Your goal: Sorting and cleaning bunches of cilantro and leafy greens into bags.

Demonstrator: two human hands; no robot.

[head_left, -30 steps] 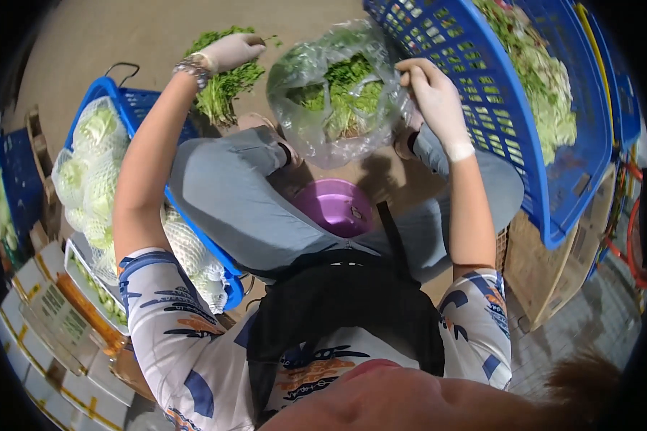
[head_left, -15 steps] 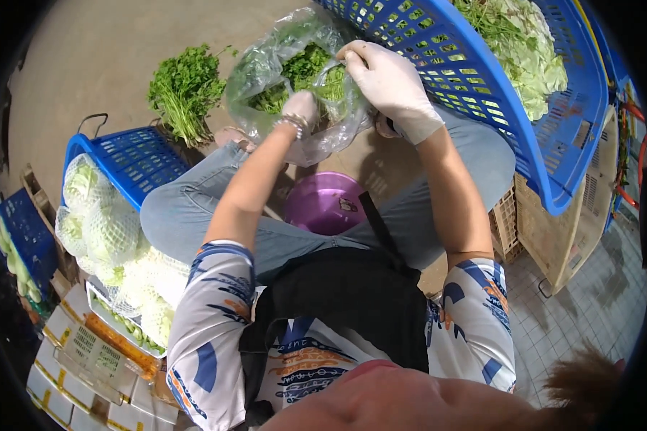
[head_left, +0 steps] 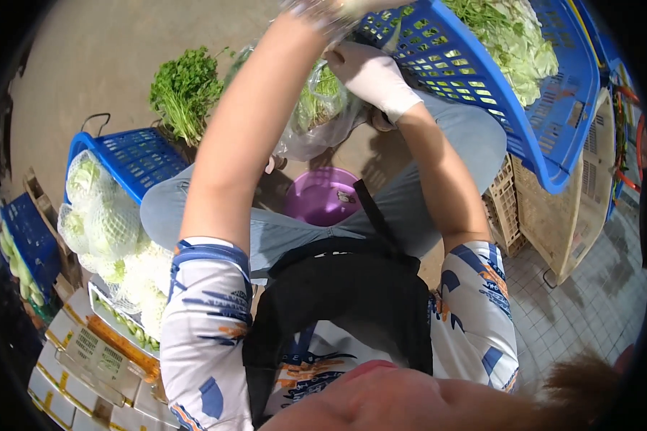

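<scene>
A clear plastic bag (head_left: pixel 305 144) with stemmed leafy greens (head_left: pixel 322 97) in it stands in front of me, partly hidden by my left forearm. My white-gloved right hand (head_left: pixel 370 77) is closed on the bag's right rim. My left hand (head_left: pixel 370 6), also gloved and with bracelets at the wrist, reaches across the bag to the near rim of a large blue basket (head_left: pixel 507 108). The top edge of the picture cuts that hand off, so its fingers do not show. A loose bunch of similar greens (head_left: pixel 187 93) lies on the floor left of the bag.
Greens and pale cabbage leaves (head_left: pixel 517 57) fill the blue basket at right. A purple basin (head_left: pixel 320 197) sits between my legs. At left are a smaller blue basket (head_left: pixel 140 158), net-wrapped cabbages (head_left: pixel 111 230) and white boxes (head_left: pixel 68 388). A beige crate (head_left: pixel 561 223) stands at right.
My left hand has come out of the bag and moved up and right toward the large basket. My right hand keeps its hold on the bag rim, slightly shifted.
</scene>
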